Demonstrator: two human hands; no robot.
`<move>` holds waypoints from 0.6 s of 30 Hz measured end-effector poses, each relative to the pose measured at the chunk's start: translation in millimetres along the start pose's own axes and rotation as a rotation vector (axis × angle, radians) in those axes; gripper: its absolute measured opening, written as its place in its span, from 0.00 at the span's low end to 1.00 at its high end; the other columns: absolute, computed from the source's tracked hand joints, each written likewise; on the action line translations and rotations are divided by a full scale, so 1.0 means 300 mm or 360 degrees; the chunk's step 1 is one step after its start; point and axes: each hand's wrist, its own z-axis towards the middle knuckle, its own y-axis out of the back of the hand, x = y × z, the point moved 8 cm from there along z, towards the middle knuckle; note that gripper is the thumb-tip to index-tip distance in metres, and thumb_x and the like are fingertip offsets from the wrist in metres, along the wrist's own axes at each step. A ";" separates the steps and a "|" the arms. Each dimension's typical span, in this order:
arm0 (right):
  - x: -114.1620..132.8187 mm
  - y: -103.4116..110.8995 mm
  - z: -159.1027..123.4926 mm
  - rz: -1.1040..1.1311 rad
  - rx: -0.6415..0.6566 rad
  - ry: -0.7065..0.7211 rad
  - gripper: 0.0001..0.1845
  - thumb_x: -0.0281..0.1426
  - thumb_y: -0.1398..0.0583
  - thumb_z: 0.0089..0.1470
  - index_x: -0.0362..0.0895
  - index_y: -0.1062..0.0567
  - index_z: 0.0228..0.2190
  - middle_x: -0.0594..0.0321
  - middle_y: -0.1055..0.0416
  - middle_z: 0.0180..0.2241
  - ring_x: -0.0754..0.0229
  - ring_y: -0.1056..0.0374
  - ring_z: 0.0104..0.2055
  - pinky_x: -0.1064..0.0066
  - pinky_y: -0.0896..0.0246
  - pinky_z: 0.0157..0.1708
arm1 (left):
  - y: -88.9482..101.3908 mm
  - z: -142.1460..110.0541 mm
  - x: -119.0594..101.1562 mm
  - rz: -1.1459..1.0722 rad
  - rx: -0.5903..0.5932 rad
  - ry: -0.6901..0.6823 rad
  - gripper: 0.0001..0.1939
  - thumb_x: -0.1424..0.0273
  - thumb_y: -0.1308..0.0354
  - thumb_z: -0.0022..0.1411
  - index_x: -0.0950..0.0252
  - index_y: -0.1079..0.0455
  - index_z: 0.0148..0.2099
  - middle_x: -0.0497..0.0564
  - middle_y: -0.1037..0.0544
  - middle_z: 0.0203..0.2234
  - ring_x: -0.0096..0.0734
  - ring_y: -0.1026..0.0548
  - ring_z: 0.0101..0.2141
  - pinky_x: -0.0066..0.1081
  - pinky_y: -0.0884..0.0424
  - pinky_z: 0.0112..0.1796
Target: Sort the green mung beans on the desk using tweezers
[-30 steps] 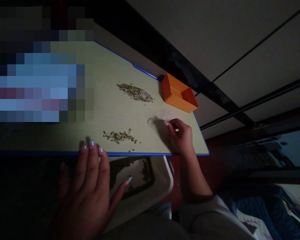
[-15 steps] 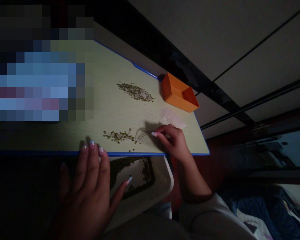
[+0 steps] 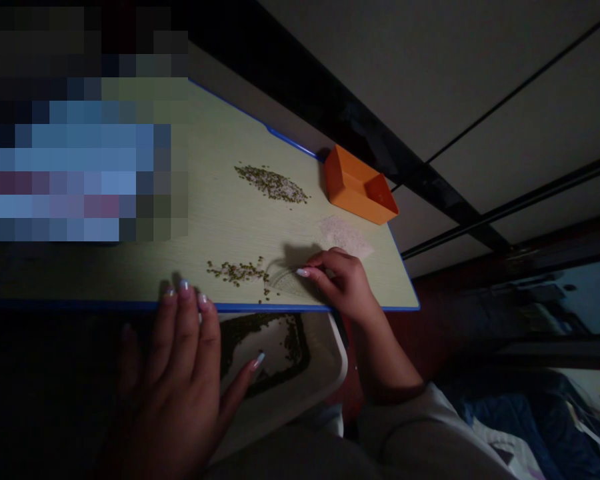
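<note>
A clear protractor (image 3: 286, 281) lies low over the table, pinched at its right end between the thumb and fingers of my right hand (image 3: 344, 283). Its left edge touches a small mixed pile of green beans and pale grains (image 3: 239, 272), a few beans lying loose around it. My left hand (image 3: 185, 373) has its fingers stretched out, the tips at the table's near edge and the thumb spread above a white tub (image 3: 333, 367). Green beans line the inside of that tub. Farther back lies a larger mixed pile (image 3: 273, 185). A heap of pale grains (image 3: 347, 237) sits just beyond my right hand.
The pale table (image 3: 200, 220) has a blue rim. An orange open box (image 3: 357, 197) stands at its far right corner, close to the cabinet panels (image 3: 480, 80). A blurred-out area covers the upper left. Dark cloth (image 3: 525, 407) lies at the lower right.
My right hand has slid the protractor slightly left, against the near pile, and some beans at that pile's right edge have shifted left. My left hand has stayed in place.
</note>
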 end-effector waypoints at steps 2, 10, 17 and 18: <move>0.015 -0.004 0.006 0.0004 -0.0006 0.0041 0.09 0.35 0.40 0.58 0.42 0.25 0.30 0.63 0.26 0.26 0.63 0.34 0.29 0.72 0.41 0.33 | 0.001 0.000 -0.001 -0.0003 0.0003 0.0005 0.44 0.55 0.51 0.58 0.67 0.69 0.67 0.63 0.60 0.68 0.55 0.58 0.67 0.62 0.57 0.63; 0.053 -0.034 0.033 0.0089 0.0121 0.0169 0.11 0.37 0.42 0.60 0.44 0.24 0.30 0.64 0.26 0.27 0.64 0.33 0.31 0.72 0.41 0.35 | 0.009 0.005 -0.010 -0.0049 -0.0004 0.0073 0.43 0.56 0.52 0.59 0.65 0.70 0.67 0.62 0.60 0.68 0.53 0.57 0.67 0.62 0.57 0.63; 0.044 -0.031 0.030 0.0261 0.0194 0.0147 0.13 0.38 0.42 0.60 0.44 0.24 0.29 0.63 0.25 0.27 0.64 0.32 0.31 0.72 0.40 0.37 | 0.012 0.009 -0.012 -0.0059 0.0013 0.0087 0.42 0.56 0.52 0.59 0.66 0.69 0.67 0.63 0.59 0.68 0.53 0.57 0.67 0.62 0.57 0.63; 0.041 -0.030 0.026 0.0263 0.0189 0.0139 0.13 0.38 0.42 0.60 0.44 0.24 0.29 0.63 0.25 0.27 0.64 0.32 0.31 0.72 0.40 0.37 | 0.011 0.009 -0.013 -0.0056 0.0012 0.0069 0.42 0.55 0.52 0.59 0.66 0.69 0.67 0.63 0.60 0.68 0.53 0.57 0.67 0.62 0.57 0.63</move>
